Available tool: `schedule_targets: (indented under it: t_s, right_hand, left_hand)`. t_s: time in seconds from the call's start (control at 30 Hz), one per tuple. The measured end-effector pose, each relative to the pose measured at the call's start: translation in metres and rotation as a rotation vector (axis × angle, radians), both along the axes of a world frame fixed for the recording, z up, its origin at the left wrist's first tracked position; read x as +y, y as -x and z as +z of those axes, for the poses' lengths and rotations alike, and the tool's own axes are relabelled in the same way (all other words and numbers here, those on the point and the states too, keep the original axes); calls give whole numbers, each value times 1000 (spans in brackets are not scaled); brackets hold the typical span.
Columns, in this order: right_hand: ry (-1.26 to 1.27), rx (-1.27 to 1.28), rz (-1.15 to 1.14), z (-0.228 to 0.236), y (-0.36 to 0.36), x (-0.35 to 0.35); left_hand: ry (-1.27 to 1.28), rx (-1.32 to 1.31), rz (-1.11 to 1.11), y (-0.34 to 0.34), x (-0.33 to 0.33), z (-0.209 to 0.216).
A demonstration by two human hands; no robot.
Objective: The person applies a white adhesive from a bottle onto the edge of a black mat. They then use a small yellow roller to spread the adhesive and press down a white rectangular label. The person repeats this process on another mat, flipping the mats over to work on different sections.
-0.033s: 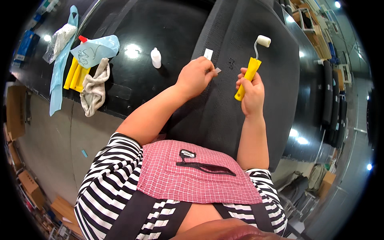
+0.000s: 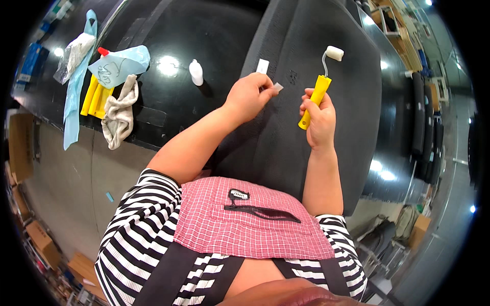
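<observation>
Left hand (image 2: 250, 96): thumb and fingers pinched together, apparently on a small translucent piece (image 2: 277, 87) that sticks out towards the other hand
Right hand (image 2: 321, 115): wrapped around the yellow handle of a small roller (image 2: 319, 93), its white head raised beyond the fingers
Black panel (image 2: 280, 148): beneath both hands and stretching well beyond them
White strip (image 2: 263, 66): on the panel just past the left knuckles, seemingly flat
Done, I'd judge: the strip looks to be in place
Left, I'd judge: the translucent piece is not yet set down; the roller's head looks clear of the panel, and I can't tell whether it has been used
White bottle (image 2: 196, 73): upright on the black table (image 2: 168, 102) to the left hand's left, contents hidden
Clear bag (image 2: 66, 70): farther left, crumpled, something white in or against it
Blue sheet (image 2: 130, 64): between bag and bottle, written on, whatever it covers hard to make out
</observation>
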State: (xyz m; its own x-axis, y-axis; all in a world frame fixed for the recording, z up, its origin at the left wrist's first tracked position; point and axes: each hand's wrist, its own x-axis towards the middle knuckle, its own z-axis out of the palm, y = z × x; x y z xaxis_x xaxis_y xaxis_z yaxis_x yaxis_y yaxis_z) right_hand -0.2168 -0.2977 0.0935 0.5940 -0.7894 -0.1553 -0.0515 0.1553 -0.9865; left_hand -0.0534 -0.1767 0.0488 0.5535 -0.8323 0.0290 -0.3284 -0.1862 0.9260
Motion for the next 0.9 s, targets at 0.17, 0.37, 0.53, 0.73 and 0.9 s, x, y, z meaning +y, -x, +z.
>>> schedule_targets:
  t_s: [0.17,0.37,0.53,0.73,0.9]
  right_hand:
    - [-93,-42,93,-8,10,-8]
    - [-51,55,216,-12,14,-24]
    - [-106,9,207,-14,14,-32]
    - [-43,-83,365,-4,12,-40]
    - [-62,-82,401,-10,9,-49]
  left_hand:
    - [53,464,-102,17,-11,7]
    - [72,509,-143,35,-22,2]
    - [64,1034,-101,36,-22,0]
    - [210,1528,-305,29,-23,-10]
    - [250,1647,-360,34,-29,-15]
